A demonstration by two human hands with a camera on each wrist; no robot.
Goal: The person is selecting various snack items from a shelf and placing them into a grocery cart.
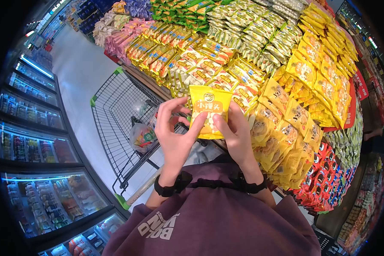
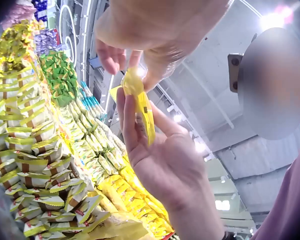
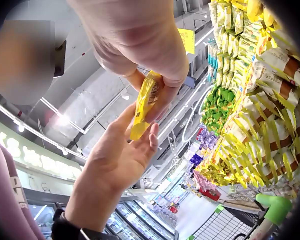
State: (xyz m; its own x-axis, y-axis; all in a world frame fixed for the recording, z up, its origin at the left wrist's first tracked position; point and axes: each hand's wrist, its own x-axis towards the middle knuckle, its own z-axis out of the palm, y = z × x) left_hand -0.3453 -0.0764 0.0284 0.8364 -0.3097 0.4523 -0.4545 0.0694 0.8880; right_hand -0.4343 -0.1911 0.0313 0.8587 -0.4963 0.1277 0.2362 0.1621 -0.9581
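A small yellow snack packet (image 1: 209,112), with a round logo and pale round pieces printed on its front, is held upright before the chest in the head view. My left hand (image 1: 173,135) pinches its left side, thumb across the lower front. On the other side my right hand (image 1: 238,135) grips the right edge, its thumb also pressing the front. From the left wrist view the packet (image 2: 143,107) shows edge-on between both hands. The right wrist view likewise gives its narrow side, with fingers of both hands around it.
A shopping cart (image 1: 126,111) stands at the left, with a clear plastic bag of goods (image 1: 143,137) in it. Ahead and right rises a sloping display of stacked snack packets (image 1: 281,123). Glass-fronted coolers (image 1: 38,145) line the left side, beside a pale aisle floor (image 1: 72,55).
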